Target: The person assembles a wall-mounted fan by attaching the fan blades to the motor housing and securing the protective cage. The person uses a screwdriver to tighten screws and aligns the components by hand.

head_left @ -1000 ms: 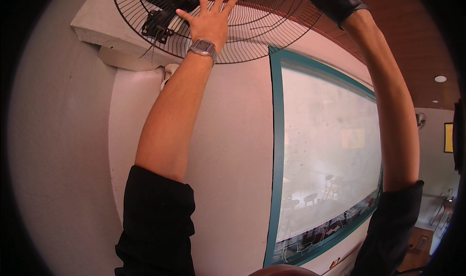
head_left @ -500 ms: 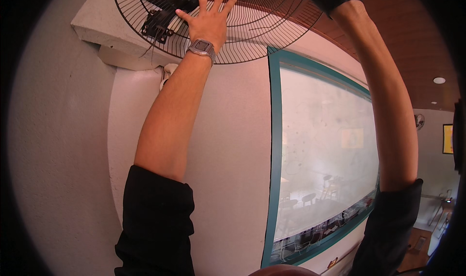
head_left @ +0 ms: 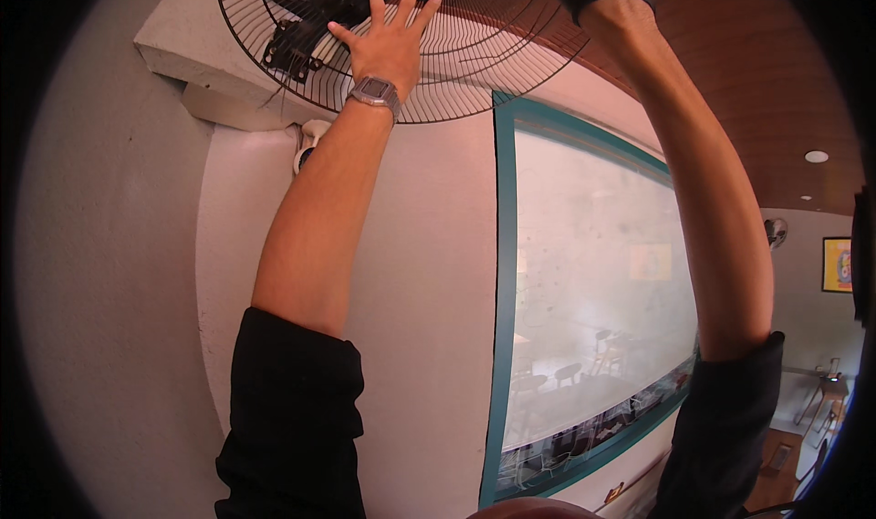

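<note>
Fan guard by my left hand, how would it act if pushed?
The fan guard would probably flex a little, since it looks thin-wired. It seems likely light for its width, being mostly open gaps. Being round, it could roll on edge.

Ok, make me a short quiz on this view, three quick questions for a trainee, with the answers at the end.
1. True or false: there is nothing on the person's left wrist.
2. Multiple choice: the left hand is spread over which thing?
A) a picture on a wall
B) a wire fan guard
C) a ceiling lamp
3. Fill in the blank: the window frame is ____ in colour.

Key:
1. False; a watch is worn there.
2. B.
3. Teal.
</note>
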A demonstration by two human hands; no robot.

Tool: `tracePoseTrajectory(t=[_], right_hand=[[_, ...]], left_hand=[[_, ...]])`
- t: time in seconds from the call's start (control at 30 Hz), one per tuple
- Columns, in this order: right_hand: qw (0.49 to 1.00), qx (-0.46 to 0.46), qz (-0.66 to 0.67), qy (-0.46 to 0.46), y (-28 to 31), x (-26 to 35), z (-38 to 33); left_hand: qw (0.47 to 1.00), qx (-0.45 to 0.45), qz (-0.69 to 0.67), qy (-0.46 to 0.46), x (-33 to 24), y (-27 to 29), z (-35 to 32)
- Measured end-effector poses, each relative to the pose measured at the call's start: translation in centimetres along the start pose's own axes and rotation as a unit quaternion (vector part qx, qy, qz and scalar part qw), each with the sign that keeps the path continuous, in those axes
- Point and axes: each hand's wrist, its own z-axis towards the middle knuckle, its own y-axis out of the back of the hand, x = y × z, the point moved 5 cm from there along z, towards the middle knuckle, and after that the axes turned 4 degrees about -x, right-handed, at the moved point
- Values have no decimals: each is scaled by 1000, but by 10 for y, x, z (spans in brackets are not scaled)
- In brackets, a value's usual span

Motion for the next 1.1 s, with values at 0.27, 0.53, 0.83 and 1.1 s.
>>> tracePoseTrajectory(t=[0.27,0.53,0.83,1.1], right_hand=[[980,-119,146,57,27,-12,9],[987,-68,143,38,11,-1,18],[987,-64,144,28,16,0,17],[986,-46,157,-7,17,1,16]], left_hand=[[996,89,-26,15,-5,-10,10],[995,101,-19,12,-3,-3,8],[987,156,-34,0,-6,3,9],[989,147,-30,2,-6,0,9]])
